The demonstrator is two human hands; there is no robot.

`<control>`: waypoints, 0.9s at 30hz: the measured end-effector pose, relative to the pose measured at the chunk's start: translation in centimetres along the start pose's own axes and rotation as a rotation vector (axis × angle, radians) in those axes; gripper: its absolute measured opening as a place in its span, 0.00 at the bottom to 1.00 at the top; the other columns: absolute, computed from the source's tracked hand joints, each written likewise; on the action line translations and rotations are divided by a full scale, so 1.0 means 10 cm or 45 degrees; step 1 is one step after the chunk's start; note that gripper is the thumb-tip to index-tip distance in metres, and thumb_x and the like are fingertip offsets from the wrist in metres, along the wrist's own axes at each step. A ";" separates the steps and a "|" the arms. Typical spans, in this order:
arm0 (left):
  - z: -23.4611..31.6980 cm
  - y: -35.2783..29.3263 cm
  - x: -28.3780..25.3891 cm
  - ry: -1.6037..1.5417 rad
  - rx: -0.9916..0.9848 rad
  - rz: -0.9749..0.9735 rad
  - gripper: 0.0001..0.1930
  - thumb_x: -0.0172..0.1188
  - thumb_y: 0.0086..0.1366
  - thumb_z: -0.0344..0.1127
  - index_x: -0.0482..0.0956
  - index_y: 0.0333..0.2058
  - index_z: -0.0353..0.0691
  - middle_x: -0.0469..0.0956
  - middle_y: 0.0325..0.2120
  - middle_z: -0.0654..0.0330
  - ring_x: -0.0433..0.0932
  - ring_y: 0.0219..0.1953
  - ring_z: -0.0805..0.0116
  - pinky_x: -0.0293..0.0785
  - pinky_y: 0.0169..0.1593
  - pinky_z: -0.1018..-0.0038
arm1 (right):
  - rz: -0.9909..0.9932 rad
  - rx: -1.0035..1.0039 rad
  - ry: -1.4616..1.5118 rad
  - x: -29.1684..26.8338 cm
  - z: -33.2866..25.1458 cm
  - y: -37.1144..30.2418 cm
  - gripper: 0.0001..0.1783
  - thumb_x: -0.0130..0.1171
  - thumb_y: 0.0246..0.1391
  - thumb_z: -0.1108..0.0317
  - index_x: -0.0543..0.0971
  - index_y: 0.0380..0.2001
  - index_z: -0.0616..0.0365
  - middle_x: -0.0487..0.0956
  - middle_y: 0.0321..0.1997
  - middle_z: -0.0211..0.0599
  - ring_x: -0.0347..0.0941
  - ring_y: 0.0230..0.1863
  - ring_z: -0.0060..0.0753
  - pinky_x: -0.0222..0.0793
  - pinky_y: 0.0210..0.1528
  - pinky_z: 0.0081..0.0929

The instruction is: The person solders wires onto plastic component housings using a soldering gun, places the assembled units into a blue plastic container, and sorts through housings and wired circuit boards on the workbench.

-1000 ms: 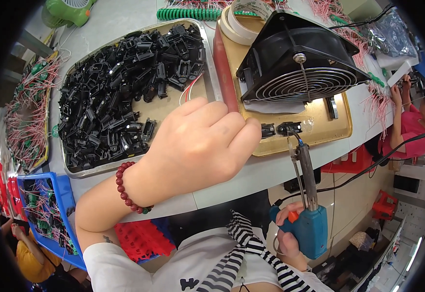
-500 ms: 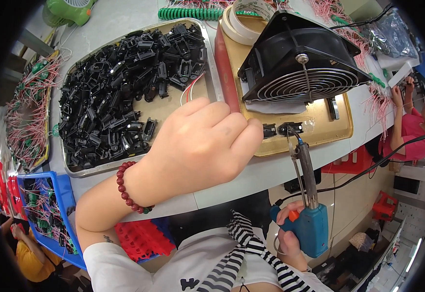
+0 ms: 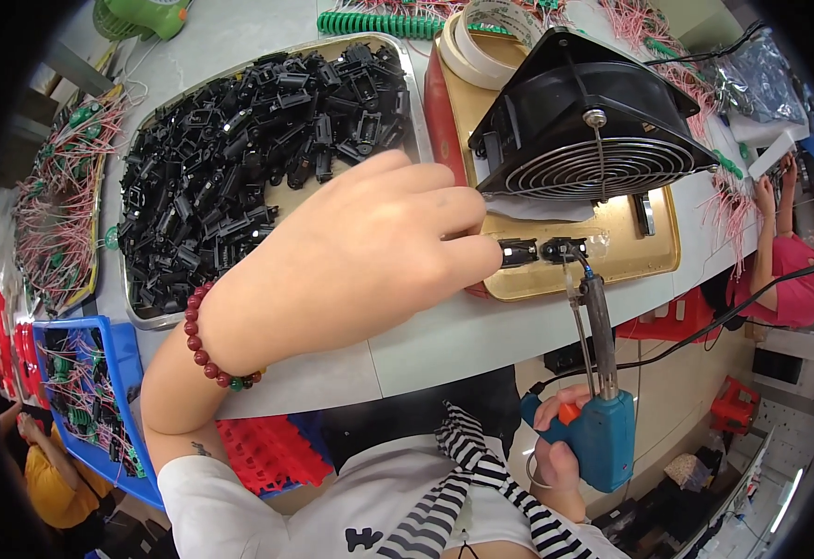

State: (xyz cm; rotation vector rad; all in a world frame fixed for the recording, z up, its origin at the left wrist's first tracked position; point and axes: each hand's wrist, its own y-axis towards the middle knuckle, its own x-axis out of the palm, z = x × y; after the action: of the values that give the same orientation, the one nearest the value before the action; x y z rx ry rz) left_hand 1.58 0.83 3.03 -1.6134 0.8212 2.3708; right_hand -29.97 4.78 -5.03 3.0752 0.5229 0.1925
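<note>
— Head view: left hand (image 3: pixel 370 252) closed around a small black connector (image 3: pixel 517 252) on the gold tray (image 3: pixel 630 265), right hand (image 3: pixel 556 456) gripping the blue soldering gun (image 3: pixel 603 410), tip at the neighbouring connector (image 3: pixel 561 249).

— Progress?

— Early, by the look: the tray of black parts (image 3: pixel 239 158) on the bench (image 3: pixel 481 335) sits heaped high.

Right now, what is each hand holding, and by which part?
Right hand grips the blue soldering gun by its handle. Left hand pinches a small black plastic connector at its end.
</note>
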 end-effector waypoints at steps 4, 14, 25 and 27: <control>0.01 -0.02 0.01 0.219 0.067 0.108 0.10 0.61 0.44 0.31 0.78 0.30 0.45 0.72 0.32 0.63 0.69 0.32 0.66 0.67 0.35 0.71 | -0.043 -0.024 0.009 0.00 0.01 0.02 0.33 0.66 0.42 0.61 0.66 0.51 0.58 0.69 0.48 0.44 0.69 0.28 0.28 0.65 0.30 0.26; 0.06 -0.02 0.19 0.575 0.091 0.218 0.11 0.58 0.42 0.32 0.77 0.29 0.43 0.64 0.20 0.68 0.66 0.26 0.73 0.62 0.29 0.76 | -0.014 -0.066 -0.021 -0.02 0.06 0.02 0.33 0.65 0.42 0.61 0.66 0.50 0.60 0.69 0.48 0.44 0.69 0.29 0.28 0.64 0.30 0.25; 0.17 -0.07 0.26 0.648 -0.066 0.202 0.11 0.59 0.47 0.30 0.77 0.32 0.41 0.64 0.16 0.68 0.66 0.18 0.74 0.62 0.24 0.77 | -0.019 -0.047 -0.038 -0.06 0.06 0.03 0.33 0.65 0.44 0.62 0.61 0.49 0.65 0.71 0.44 0.48 0.70 0.32 0.31 0.68 0.34 0.29; 0.19 -0.07 0.21 0.494 -0.126 0.152 0.11 0.60 0.48 0.30 0.77 0.33 0.41 0.66 0.16 0.67 0.68 0.18 0.72 0.63 0.23 0.76 | -0.023 -0.043 -0.044 -0.08 0.06 0.02 0.34 0.65 0.44 0.61 0.61 0.50 0.64 0.71 0.44 0.48 0.70 0.32 0.31 0.68 0.34 0.29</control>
State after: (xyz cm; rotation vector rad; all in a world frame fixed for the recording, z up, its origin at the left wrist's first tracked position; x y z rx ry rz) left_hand -0.49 2.09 1.42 -2.1648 0.8976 2.2359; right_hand -30.54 4.32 -5.69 3.0340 0.5400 0.1463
